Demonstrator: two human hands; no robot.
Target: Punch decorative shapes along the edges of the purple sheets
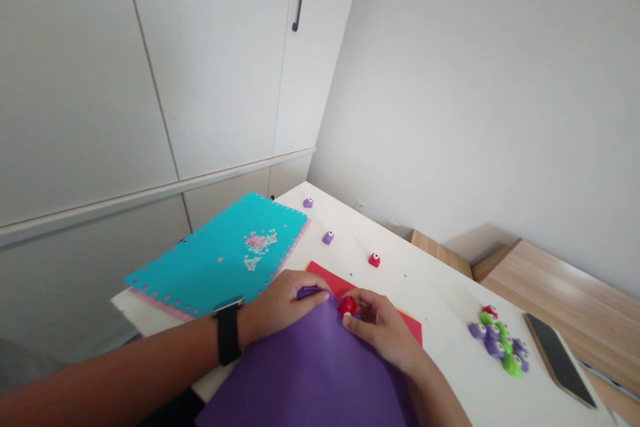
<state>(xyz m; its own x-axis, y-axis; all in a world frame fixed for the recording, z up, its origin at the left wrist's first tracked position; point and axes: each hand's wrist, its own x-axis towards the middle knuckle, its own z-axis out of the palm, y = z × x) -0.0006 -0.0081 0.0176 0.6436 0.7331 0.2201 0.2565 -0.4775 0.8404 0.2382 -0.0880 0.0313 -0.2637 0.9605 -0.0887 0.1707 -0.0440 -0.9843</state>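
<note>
A large purple sheet [320, 367] spreads over the near edge of the table, its far edge lifted and slightly curled. My left hand [290, 300] pinches that edge between thumb and fingers. A small red punch [347, 307] sits at the same edge, gripped by my right hand [377, 323] with the thumb on its near side. Under both hands lies a red sheet [413, 329] with a thin yellow edge showing beneath it. A black watch band [229, 333] is on my left wrist.
Blue sheet [210, 253] with notched edges, over pink, bears paper bits [260, 241]. Purple punches [309, 203] [328, 237] and a red one [375, 260] stand farther back. Several punches [495, 348] cluster at right beside a phone [560, 360]. White cabinets [215, 67] stand behind.
</note>
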